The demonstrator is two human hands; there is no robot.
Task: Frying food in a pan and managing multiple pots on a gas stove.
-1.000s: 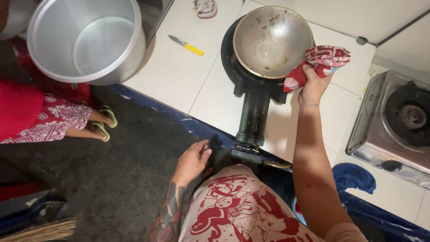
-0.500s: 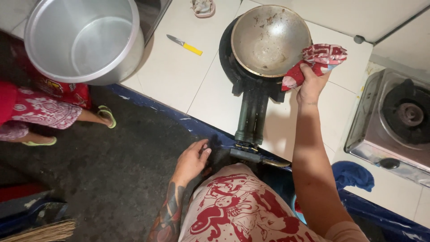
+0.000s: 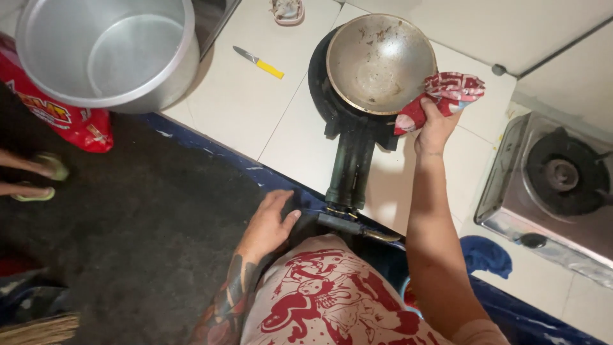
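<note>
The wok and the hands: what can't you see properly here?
- Head view: wok rim where the right hand grips, covered by the red cloth.
- Left hand fingertips, lost in the dark spot at the burner's valve.
- Small dish, cut by the top edge.

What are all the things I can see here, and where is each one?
wok: one, grey metal, empty with food residue, on the black burner
black burner: one, on the white tiled counter, its pipe reaching the counter edge
red patterned cloth: one, red and white, at the wok's rim
large pot: one, silver, empty, top left
knife: one, yellow handle, on the counter between pot and wok
small dish: one, pinkish, top edge
gas stove: one, steel, at the right
blue rag: one, below the stove
red bag: one, under the pot
another person's feet: two, green sandals, at the left
left hand: at the burner's valve at the counter edge
right hand: grips the cloth
</note>
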